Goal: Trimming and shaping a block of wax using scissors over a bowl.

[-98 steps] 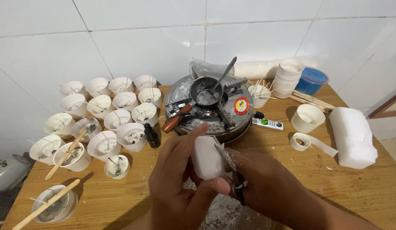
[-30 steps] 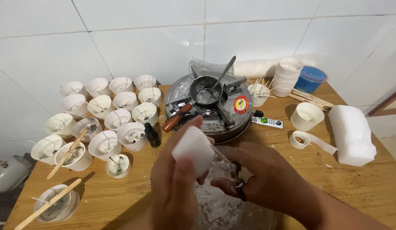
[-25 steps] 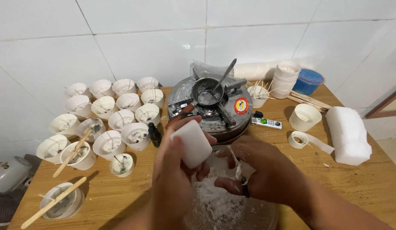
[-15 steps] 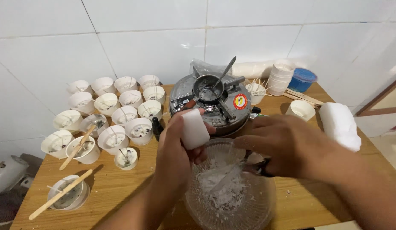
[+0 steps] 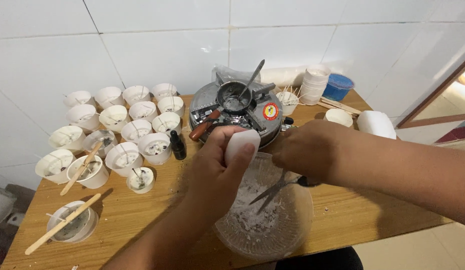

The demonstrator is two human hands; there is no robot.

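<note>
My left hand (image 5: 215, 167) grips a white waxy block (image 5: 241, 145), held upright over the near rim of a clear plastic bowl (image 5: 292, 226). My right hand (image 5: 312, 150) holds a pair of scissors (image 5: 272, 190) whose blades point down into the bowl. White shavings and crumbs lie in the bottom of the bowl (image 5: 247, 212). Just behind both hands stands a round metal stove (image 5: 227, 112) with a small dark pot and spoon (image 5: 236, 100) on top.
Several white cups with wicks (image 5: 137, 130) fill the left of the wooden table (image 5: 142, 210), some with wooden sticks (image 5: 62, 222). A small dark dropper bottle (image 5: 177, 145) stands by the stove. A cup stack (image 5: 313, 84), blue tub (image 5: 338, 87) and white bag (image 5: 376, 123) sit at the right.
My view has swung left and pulled back. The left hand lifted the white block from in front of me up toward the stove, and the right hand moved the scissors down into the bowl.
</note>
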